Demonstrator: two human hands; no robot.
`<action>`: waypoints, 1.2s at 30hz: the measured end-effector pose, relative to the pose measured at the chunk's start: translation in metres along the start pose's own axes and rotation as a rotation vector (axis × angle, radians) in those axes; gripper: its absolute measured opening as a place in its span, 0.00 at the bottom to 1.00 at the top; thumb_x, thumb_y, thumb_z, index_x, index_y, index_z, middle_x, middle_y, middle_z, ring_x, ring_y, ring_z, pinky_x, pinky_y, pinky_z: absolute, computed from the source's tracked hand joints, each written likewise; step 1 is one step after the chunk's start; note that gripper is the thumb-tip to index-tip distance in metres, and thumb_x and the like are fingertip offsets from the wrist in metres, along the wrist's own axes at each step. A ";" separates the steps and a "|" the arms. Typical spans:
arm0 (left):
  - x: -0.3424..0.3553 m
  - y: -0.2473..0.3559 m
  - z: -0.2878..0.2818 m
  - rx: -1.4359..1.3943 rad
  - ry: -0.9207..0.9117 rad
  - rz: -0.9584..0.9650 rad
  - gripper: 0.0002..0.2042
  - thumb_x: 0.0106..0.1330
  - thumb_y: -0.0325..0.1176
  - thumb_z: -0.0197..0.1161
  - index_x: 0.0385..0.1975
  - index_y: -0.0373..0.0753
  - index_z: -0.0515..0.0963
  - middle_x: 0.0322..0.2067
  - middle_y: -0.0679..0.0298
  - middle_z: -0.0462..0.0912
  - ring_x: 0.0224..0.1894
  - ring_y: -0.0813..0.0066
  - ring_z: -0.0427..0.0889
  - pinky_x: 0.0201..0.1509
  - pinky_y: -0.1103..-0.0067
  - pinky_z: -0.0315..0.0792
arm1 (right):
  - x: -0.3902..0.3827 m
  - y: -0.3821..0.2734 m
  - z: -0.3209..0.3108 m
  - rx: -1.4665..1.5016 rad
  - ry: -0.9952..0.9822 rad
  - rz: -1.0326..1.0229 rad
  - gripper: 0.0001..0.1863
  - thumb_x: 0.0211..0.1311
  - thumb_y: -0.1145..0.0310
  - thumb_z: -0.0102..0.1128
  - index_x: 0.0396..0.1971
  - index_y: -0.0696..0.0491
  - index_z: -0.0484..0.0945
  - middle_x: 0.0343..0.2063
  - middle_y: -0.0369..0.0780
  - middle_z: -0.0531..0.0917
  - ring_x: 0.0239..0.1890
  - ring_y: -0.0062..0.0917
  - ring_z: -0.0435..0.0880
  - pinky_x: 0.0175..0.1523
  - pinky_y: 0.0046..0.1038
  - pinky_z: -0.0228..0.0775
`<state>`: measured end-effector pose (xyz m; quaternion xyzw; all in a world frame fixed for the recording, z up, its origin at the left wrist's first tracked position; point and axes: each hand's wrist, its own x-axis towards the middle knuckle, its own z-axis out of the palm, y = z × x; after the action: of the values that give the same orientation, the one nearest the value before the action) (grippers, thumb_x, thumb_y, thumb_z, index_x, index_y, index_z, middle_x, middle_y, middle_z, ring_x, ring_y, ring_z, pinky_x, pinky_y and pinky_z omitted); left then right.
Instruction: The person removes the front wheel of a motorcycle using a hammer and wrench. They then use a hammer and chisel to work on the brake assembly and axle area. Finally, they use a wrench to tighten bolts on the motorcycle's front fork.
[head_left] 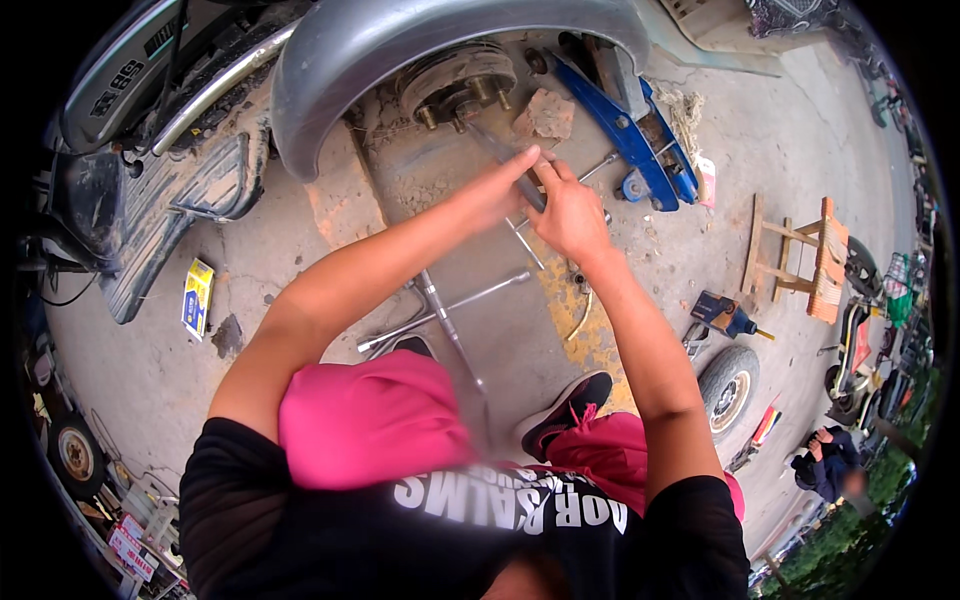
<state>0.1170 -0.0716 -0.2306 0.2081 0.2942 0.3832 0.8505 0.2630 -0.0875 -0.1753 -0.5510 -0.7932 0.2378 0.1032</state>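
Note:
In front of me is a dirty wheel hub (455,85) with studs sticking out, under a grey fender (400,45). A long grey metal bar (490,142) slants from my hands up to the lower edge of the hub. My right hand (572,215) is wrapped round the bar's near end. Closed over the bar just beside it is my left hand (508,183), slightly blurred, with some fingers hidden. The bar's exact kind is hard to make out. A chunk of brick (546,114) lies right of the hub, next to a blue floor jack (620,125).
A cross-shaped lug wrench (440,308) lies on the concrete near my knees. To the right are a wooden stool (825,262), a dark bottle (722,313) and a wheel (728,388). A yellow-and-blue box (197,298) lies at left. Another person (828,462) is far right.

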 end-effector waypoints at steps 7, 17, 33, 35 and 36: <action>-0.017 0.009 0.017 0.079 0.231 -0.048 0.26 0.67 0.49 0.59 0.56 0.35 0.70 0.54 0.56 0.72 0.58 0.65 0.71 0.60 0.65 0.68 | -0.003 -0.013 -0.012 0.095 -0.099 0.081 0.27 0.50 0.68 0.63 0.53 0.54 0.72 0.49 0.52 0.78 0.45 0.47 0.80 0.49 0.42 0.74; -0.045 0.041 0.012 0.157 0.276 -0.275 0.21 0.66 0.49 0.57 0.48 0.37 0.74 0.44 0.62 0.80 0.44 0.75 0.79 0.50 0.75 0.73 | -0.001 -0.080 -0.038 0.332 -0.307 0.377 0.29 0.57 0.60 0.59 0.54 0.64 0.67 0.44 0.57 0.79 0.50 0.50 0.77 0.53 0.38 0.69; -0.057 0.030 0.033 -0.060 0.238 -0.033 0.21 0.68 0.47 0.54 0.47 0.33 0.72 0.41 0.62 0.77 0.45 0.74 0.74 0.51 0.75 0.67 | 0.010 -0.080 -0.053 0.336 -0.394 0.243 0.28 0.56 0.65 0.55 0.53 0.69 0.66 0.44 0.57 0.79 0.50 0.48 0.77 0.52 0.36 0.68; -0.059 0.038 0.039 -0.127 0.268 -0.064 0.22 0.67 0.48 0.57 0.48 0.35 0.72 0.43 0.61 0.77 0.47 0.71 0.74 0.53 0.74 0.68 | 0.017 -0.079 -0.055 0.350 -0.390 0.236 0.27 0.55 0.65 0.55 0.52 0.68 0.67 0.41 0.53 0.81 0.44 0.43 0.81 0.43 0.35 0.72; -0.059 0.042 0.039 -0.177 0.267 -0.085 0.23 0.65 0.49 0.59 0.49 0.36 0.72 0.45 0.60 0.77 0.49 0.69 0.75 0.55 0.72 0.69 | 0.023 -0.087 -0.062 0.399 -0.459 0.328 0.25 0.55 0.65 0.55 0.49 0.67 0.69 0.37 0.50 0.80 0.39 0.38 0.80 0.38 0.32 0.71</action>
<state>0.0887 -0.0967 -0.1577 0.0668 0.3783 0.3958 0.8341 0.2087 -0.0744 -0.0812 -0.5724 -0.6343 0.5195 -0.0117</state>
